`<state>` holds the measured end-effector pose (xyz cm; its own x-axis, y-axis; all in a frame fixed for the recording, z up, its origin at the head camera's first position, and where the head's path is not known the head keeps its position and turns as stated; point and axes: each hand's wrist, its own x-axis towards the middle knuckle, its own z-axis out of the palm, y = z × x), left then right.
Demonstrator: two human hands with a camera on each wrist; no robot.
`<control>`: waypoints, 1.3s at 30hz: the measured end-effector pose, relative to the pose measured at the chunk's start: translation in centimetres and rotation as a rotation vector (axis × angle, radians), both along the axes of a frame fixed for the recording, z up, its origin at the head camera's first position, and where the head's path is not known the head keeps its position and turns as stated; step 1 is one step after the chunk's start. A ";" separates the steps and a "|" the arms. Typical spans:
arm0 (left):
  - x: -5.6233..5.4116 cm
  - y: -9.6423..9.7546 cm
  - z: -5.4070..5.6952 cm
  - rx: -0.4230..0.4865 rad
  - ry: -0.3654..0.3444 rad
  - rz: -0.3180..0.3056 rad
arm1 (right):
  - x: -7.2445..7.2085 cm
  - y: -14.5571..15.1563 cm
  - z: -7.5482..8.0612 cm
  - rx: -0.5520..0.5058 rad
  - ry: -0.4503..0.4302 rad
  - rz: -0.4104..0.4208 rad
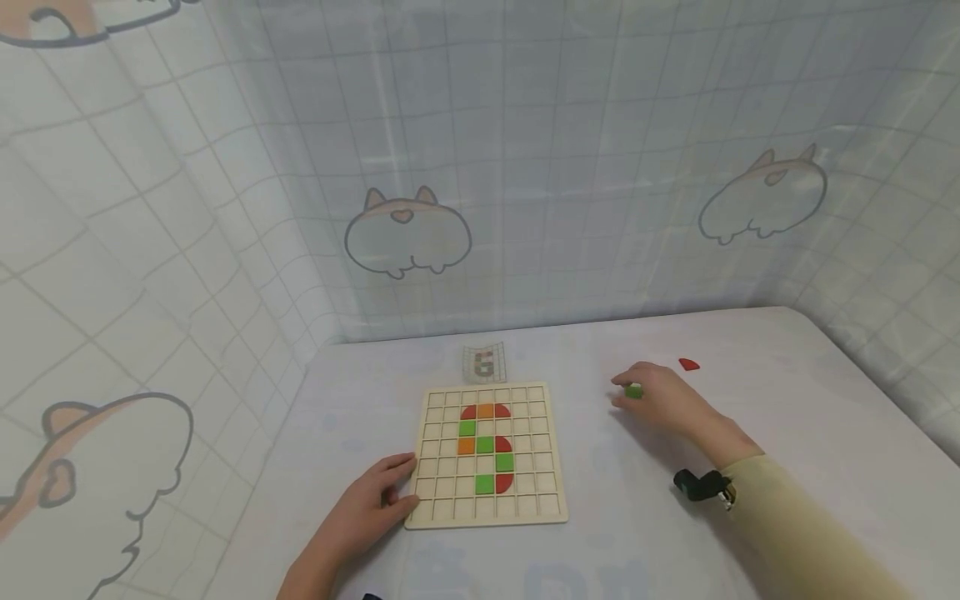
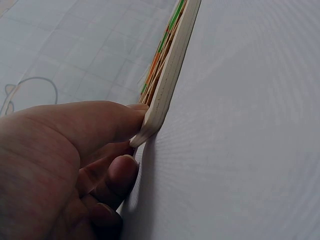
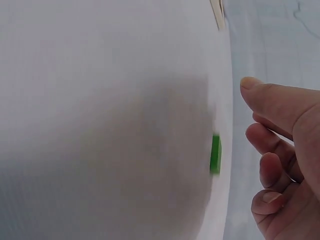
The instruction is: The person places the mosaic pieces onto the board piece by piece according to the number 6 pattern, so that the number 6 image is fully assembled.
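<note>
A square wooden grid board (image 1: 442, 508) lies on the table, with red quarter-round, orange and green square pieces in several of its cells. My left hand (image 1: 372, 502) rests at the board's left edge, thumb and fingertips touching the rim; in the left wrist view the thumb meets the board's edge (image 2: 167, 85) and other fingers curl below. To the right of the board, my right hand (image 1: 660, 400) hovers, thumb and fingers apart, around a small green block (image 1: 633, 391). In the right wrist view this green block (image 3: 215, 154) sits on the table, clear of the fingers.
Behind the board lies a small pattern card (image 1: 484, 363) showing a similar coloured figure on a grid. One red quarter-round piece (image 1: 688, 364) lies beyond my right hand. A hanging curtain (image 1: 540, 167) with dog drawings stands behind the table (image 1: 600, 508).
</note>
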<state>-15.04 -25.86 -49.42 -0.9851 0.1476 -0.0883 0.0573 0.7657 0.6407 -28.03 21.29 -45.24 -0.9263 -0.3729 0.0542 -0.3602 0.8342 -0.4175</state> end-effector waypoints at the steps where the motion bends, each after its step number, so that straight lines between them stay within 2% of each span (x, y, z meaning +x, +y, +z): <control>1: 0.0 0.0 0.0 -0.001 0.001 0.000 | -0.1 0.5 0.1 -0.005 0.004 -0.004; 5: 0.0 -0.1 -0.1 -0.006 0.007 -0.003 | -0.5 2.3 0.6 -0.016 0.019 -0.020; 11: 0.1 0.0 0.1 0.005 -0.003 0.004 | -1.7 4.9 0.7 0.032 0.034 -0.075; 19: 0.1 0.0 0.1 0.011 -0.003 0.002 | -3.4 7.6 0.2 0.063 -0.015 -0.155; 25: 0.1 -0.2 0.1 0.010 -0.004 -0.007 | -4.1 8.8 0.0 0.091 -0.050 -0.204; 39: 0.2 -0.3 0.2 0.013 0.008 -0.028 | -4.6 9.4 -0.3 0.158 -0.026 -0.196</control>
